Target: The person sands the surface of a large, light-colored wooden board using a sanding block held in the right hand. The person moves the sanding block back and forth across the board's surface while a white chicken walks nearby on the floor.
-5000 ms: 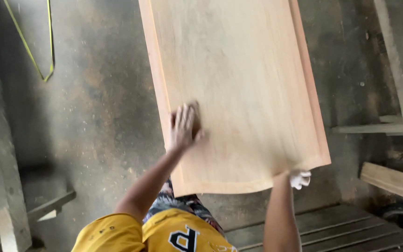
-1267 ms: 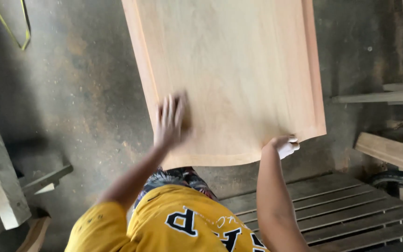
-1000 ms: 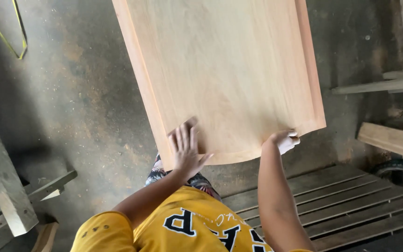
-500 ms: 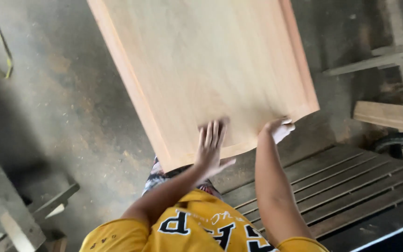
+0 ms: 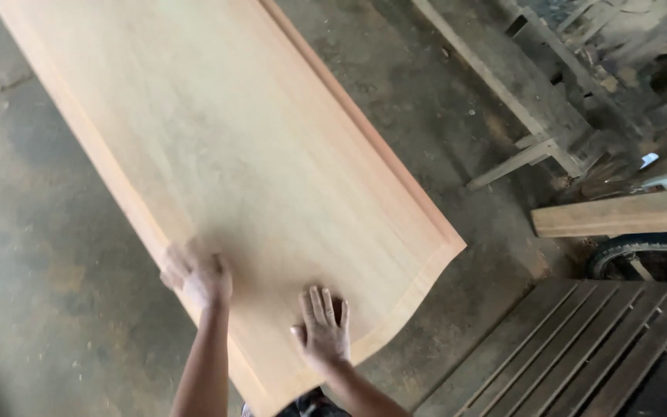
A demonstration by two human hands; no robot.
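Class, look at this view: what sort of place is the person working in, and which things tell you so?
Probably a woodworking shop: a large pale wooden panel with a moulded edge, loose timber planks beside a slatted wooden platform, and a dusty concrete floor.
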